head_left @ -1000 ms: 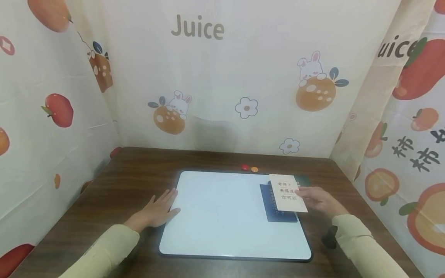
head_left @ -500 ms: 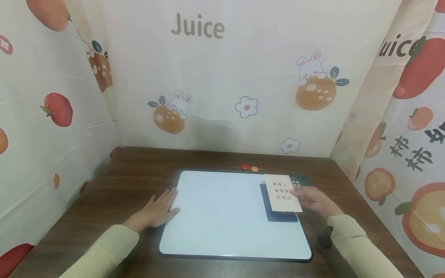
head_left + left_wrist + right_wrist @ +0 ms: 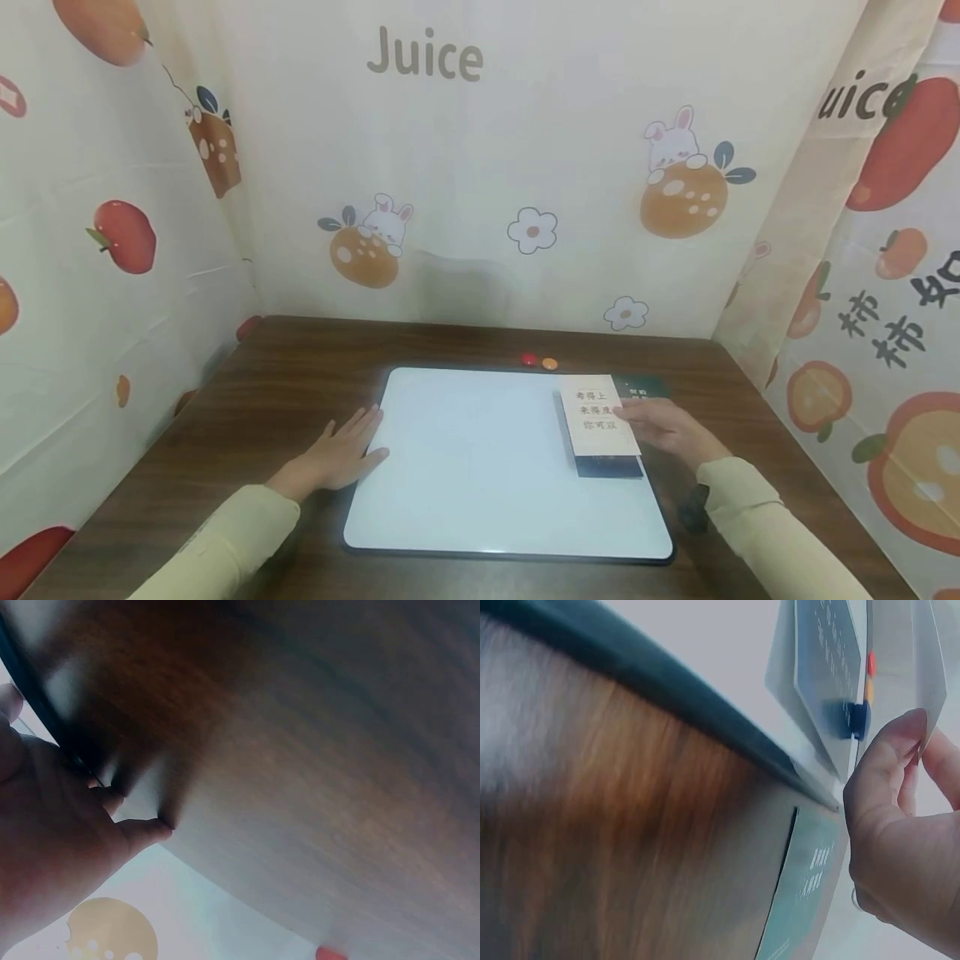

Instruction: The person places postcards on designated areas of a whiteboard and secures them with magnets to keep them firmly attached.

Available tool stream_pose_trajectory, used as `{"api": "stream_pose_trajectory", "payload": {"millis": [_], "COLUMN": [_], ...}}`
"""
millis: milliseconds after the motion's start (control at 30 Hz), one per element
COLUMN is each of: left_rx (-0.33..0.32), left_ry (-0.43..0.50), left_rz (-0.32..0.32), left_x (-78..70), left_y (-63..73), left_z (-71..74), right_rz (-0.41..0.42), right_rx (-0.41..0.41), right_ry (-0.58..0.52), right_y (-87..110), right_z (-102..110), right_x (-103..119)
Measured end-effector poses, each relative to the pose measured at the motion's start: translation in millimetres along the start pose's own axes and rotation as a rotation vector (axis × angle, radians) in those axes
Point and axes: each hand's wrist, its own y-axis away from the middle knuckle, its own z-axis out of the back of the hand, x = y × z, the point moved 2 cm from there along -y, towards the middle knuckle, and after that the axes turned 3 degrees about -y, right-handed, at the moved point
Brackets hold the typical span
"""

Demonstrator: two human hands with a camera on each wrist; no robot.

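My right hand (image 3: 667, 425) pinches the right edge of a cream card (image 3: 596, 433) printed with Chinese characters. The right wrist view shows that card (image 3: 930, 664) standing off the board, between thumb and fingers. Below it lies a dark blue card (image 3: 609, 467), mostly covered in the head view, on the right part of a whiteboard (image 3: 480, 467). A dark blue round magnet (image 3: 861, 720) sits at the blue card's edge in the right wrist view. My left hand (image 3: 341, 454) rests with spread fingers on the board's left edge, its thumb over the white surface.
A green card (image 3: 645, 387) lies on the brown table (image 3: 315, 367) by the board's back right corner, partly hidden behind the cream card. Red (image 3: 528, 360) and orange (image 3: 550, 364) round magnets sit behind the board. Fruit-print curtains (image 3: 450, 150) enclose the back and sides.
My right hand has moved left with the cream card, which now covers more of the blue card. More of the green card shows. The left hand has stayed in place.
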Motion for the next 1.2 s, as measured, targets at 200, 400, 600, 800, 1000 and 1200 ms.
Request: {"api": "stream_pose_trajectory", "payload": {"millis": [200,400,600,800,1000,1200], "left_rx": [0.005,-0.010,-0.017,-0.022,0.000,-0.002], "left_ry": [-0.010,-0.018,-0.021,-0.017,-0.011,-0.007], "left_rz": [0.005,0.006,0.006,0.001,0.003,0.006], "left_x": [1.6,8.1,10.9,9.5,3.3,-1.9], "left_y": [-2.4,-6.7,-9.4,-8.6,-5.6,-1.4], "left_z": [-1.2,-7.3,-10.3,-8.5,-2.3,1.7], "right_rz": [-0.022,-0.039,-0.046,-0.046,-0.058,-0.065], "right_rx": [0.020,0.008,-0.027,-0.040,-0.047,-0.044], "right_ry": [-0.062,-0.022,-0.029,-0.025,-0.034,-0.047], "right_y": [-8.4,-9.3,-11.8,-17.1,-19.1,-16.5], "right_z": [-13,-22,-29,-36,-44,-57], "right_x": [4,6,7,7,7,10]}}
